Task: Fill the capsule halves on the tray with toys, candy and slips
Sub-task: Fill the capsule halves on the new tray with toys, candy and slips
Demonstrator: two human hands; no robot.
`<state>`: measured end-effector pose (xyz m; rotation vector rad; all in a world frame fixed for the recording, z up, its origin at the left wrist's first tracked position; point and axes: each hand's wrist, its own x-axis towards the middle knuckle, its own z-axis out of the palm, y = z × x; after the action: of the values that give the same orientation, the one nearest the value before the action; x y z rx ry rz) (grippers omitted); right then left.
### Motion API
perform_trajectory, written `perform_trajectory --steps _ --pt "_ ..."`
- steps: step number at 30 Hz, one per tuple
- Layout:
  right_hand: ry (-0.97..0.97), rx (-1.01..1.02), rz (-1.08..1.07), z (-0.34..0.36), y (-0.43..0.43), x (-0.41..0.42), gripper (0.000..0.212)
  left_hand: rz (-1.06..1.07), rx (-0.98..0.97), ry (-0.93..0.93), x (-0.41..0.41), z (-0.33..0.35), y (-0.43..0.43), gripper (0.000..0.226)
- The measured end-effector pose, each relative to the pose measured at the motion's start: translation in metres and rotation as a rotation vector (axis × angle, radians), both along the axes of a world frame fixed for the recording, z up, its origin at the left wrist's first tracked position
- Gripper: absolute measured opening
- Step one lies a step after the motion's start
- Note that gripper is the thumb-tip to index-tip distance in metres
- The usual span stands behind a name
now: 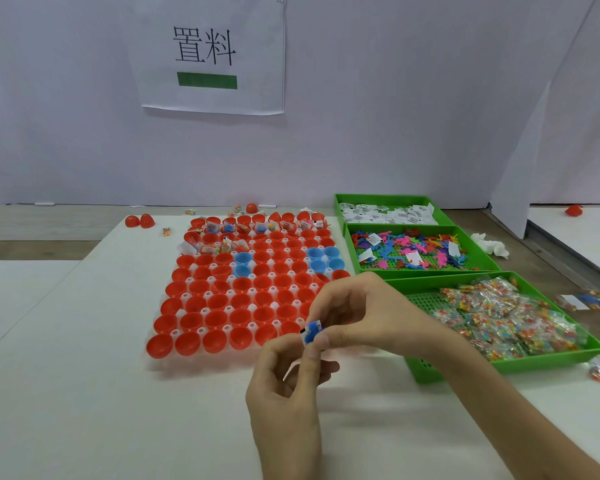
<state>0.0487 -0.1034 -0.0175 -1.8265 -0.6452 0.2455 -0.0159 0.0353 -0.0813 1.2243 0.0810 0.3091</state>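
Note:
A white tray (201,330) lies on the table, full of red capsule halves (217,302) and a few blue ones (244,258). The far rows hold toys, candy and slips (257,227). In front of the tray's near right corner both hands meet. My left hand (286,393) and my right hand (364,315) together pinch a small white slip wrapped round a blue toy (311,332).
Three green bins stand right of the tray: slips (388,212) farthest, coloured toys (413,249) in the middle, candy bags (499,317) nearest. Loose red capsule halves (139,221) and candy bags (167,231) lie behind the tray. A paper sign (207,53) hangs on the wall.

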Motion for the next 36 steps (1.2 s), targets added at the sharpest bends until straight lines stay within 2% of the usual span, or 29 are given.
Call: perform_trajectory --steps 12,13,17,19,24,28,31,34,36 --pt "-0.042 -0.158 -0.024 0.001 0.000 0.000 0.016 0.024 0.042 0.032 -0.001 0.000 0.004 0.011" --pt "-0.049 -0.194 -0.023 0.002 -0.001 0.000 0.017 0.017 0.053 0.031 -0.001 0.001 0.004 0.007" --pt "-0.091 -0.379 0.036 0.014 -0.005 0.001 0.017 0.009 0.079 0.066 -0.002 0.001 0.006 0.018" --pt "-0.094 -0.427 0.078 0.021 -0.005 0.001 0.012 0.017 0.068 0.060 -0.003 0.003 0.005 0.011" --pt "-0.011 -0.395 0.135 0.032 -0.005 0.009 0.011 0.029 0.025 0.027 -0.006 0.009 0.004 0.014" --pt "0.049 -0.351 0.203 0.042 0.001 0.025 0.009 0.008 -0.009 0.039 -0.004 0.009 0.005 0.006" --pt "-0.069 -0.324 0.095 0.051 0.014 0.050 0.005 0.001 -0.033 0.105 0.001 0.004 0.008 0.018" --pt "-0.258 -0.336 -0.158 0.052 0.033 0.092 0.003 -0.078 -0.037 0.152 0.002 0.005 0.008 0.018" --pt "-0.360 -0.414 -0.308 0.044 0.049 0.121 0.005 -0.100 -0.005 0.167 0.002 0.005 0.008 0.020"
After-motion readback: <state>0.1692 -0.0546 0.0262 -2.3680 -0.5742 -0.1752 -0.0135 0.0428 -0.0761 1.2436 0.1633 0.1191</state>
